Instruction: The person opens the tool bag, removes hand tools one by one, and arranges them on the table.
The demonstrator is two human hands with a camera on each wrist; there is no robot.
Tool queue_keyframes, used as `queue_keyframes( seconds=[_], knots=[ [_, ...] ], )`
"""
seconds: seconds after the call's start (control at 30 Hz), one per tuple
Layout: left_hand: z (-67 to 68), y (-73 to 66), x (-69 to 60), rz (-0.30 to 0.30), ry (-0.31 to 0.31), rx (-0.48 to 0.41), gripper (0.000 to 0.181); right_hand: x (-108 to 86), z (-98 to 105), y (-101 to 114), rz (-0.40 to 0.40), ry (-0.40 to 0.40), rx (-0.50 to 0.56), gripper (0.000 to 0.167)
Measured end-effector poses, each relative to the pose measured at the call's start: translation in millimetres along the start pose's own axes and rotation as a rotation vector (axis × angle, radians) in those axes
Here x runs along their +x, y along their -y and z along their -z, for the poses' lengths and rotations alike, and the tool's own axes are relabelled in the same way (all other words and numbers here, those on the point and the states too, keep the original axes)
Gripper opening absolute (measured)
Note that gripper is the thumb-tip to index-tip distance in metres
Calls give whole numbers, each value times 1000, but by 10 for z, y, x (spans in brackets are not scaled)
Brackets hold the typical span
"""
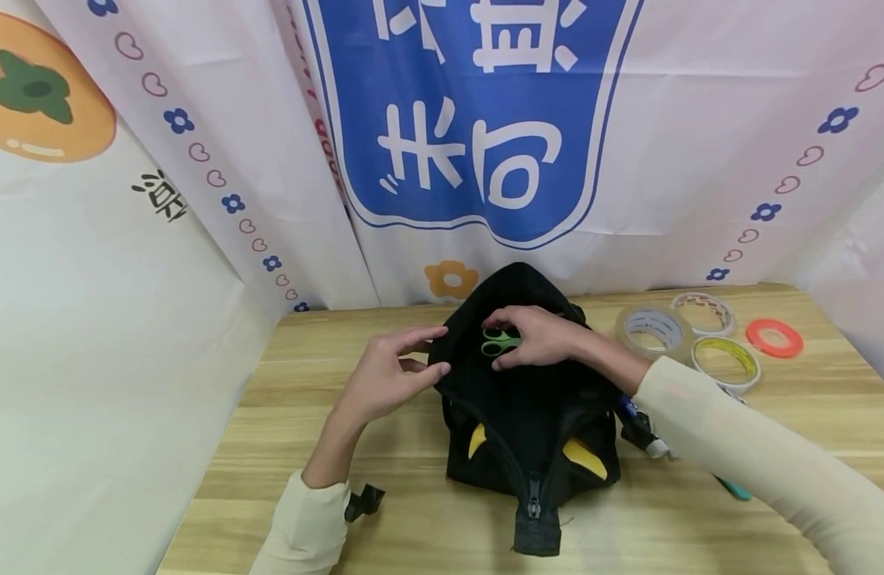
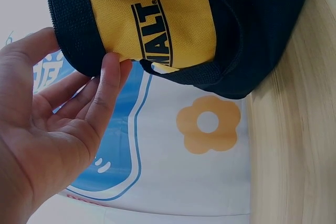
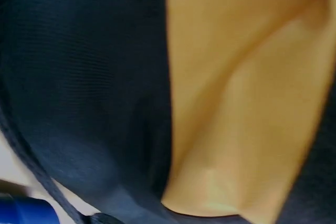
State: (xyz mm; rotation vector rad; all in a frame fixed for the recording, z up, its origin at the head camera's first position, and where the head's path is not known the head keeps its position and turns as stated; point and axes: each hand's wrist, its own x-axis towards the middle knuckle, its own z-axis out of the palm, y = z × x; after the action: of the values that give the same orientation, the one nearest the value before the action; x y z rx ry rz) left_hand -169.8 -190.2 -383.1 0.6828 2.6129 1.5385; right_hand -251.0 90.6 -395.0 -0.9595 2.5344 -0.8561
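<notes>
A black tool bag (image 1: 528, 447) with yellow panels stands unzipped on the table, its mouth facing up. My left hand (image 1: 391, 371) pinches the left rim of the bag between thumb and fingers; the left wrist view shows this zippered rim (image 2: 79, 24) beside a yellow panel (image 2: 157, 30) with black lettering. Over the bag's mouth, my right hand (image 1: 538, 335) holds scissors (image 1: 499, 342) by their green handles; the blades are hidden. In the right wrist view only the bag's black cloth and yellow panel (image 3: 231, 103) show, not the hand.
Right of the bag lie a clear tape roll (image 1: 653, 331), a white roll (image 1: 703, 313), a yellow-lined roll (image 1: 725, 361) and a red roll (image 1: 774, 338). A teal item (image 1: 734, 487) shows partly under the right sleeve. A printed cloth (image 1: 664, 160) hangs behind the table.
</notes>
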Motion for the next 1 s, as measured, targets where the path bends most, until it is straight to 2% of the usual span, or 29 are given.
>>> queue_keyframes(
  seconds=[0.2,0.43,1.0],
  knots=[
    [1,-6,-8,0,1,4,49,66,-111,-100,-37,-17,67,76],
    [1,-2,-7,-9,-1,15,48,149,-256,-123,-47,-36,80,80],
    [8,36,-5,2,-3,19,47,162,-443,-202,-91,37,130,82]
  ],
)
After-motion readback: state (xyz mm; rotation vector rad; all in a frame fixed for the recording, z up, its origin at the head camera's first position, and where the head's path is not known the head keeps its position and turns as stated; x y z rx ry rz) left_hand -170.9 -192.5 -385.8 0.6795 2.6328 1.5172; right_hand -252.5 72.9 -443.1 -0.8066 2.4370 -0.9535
